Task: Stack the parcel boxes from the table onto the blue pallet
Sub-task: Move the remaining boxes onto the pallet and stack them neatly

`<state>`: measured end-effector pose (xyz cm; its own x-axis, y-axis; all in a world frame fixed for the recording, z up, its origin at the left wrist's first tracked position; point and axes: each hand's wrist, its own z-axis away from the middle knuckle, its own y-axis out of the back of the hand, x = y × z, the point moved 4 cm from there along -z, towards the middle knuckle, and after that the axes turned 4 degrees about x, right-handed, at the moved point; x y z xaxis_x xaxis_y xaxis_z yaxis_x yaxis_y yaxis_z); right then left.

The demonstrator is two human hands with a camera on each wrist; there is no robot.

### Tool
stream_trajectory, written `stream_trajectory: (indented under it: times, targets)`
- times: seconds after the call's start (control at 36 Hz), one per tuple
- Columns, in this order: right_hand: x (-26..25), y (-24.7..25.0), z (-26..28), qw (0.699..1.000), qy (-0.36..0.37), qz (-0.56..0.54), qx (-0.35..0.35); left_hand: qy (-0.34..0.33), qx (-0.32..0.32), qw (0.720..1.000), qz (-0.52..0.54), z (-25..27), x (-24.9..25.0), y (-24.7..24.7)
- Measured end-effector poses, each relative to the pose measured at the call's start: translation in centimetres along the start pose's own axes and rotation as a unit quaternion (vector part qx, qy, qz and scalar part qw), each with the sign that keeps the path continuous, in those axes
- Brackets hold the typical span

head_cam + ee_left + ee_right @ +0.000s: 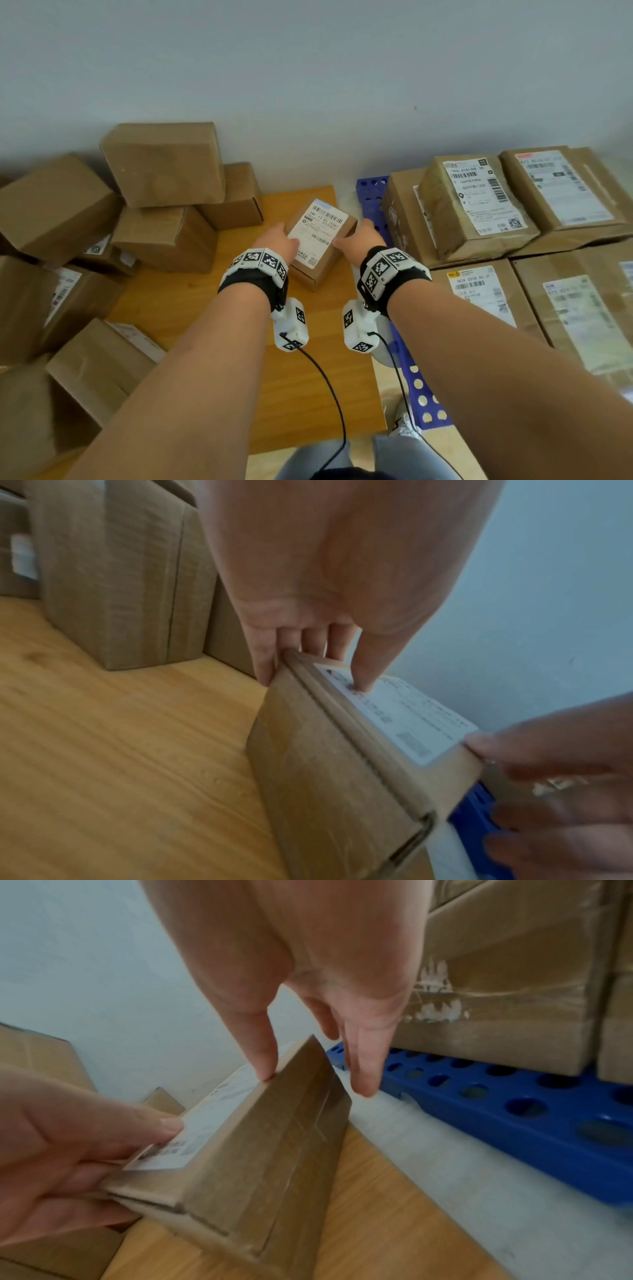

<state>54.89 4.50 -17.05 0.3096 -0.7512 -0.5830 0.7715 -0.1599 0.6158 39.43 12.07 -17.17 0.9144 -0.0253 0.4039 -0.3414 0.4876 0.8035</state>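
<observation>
Both hands, left hand (pixel 279 240) and right hand (pixel 359 238), pinch the small parcel box (pixel 320 240) at the desk (pixel 205 308) edge; the right-wrist view shows floor before the blue pallet (pixel 514 1104).

Right hand (pixel 308 993) thumb on labelled box (pixel 260 1150), blue pallet (pixel 514 1118) beside

A plain pale grey-blue wall (pixel 308 68) is standing behind everything, soft even light is falling, and a wooden table (pixel 212 329) is butting against it.

Soft, even daylight, no glare. Faint shadows lie beneath the boxes left of the labelled parcel box (pixel 320 240). Wrist views are smeared; frame edges bow.
</observation>
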Motion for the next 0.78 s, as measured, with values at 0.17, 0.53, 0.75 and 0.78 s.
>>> stream_trajectory:
  times: [0.17,0.53,0.75,0.78]
  targets:
    - [0.6,-1.8,1.7,0.993,-0.026,0.017,-0.117,0.005,-0.019,1.0,0.017,1.0,-0.2,-0.5]
    - [-4.2,3.7,4.2,0.996,0.074,-0.009,-0.054,0.0,0.166,0.972,0.164,3.9,4.0,4.5]
    - [-7.1,11.3,5.7,0.987,0.15,-0.037,0.04,-0.072,0.231,0.941,0.234,6.2,10.4,9.1]
    - [-7.0,12.3,5.8,0.986,0.154,-0.046,0.052,-0.082,0.24,0.936,0.243,6.6,11.3,9.3]
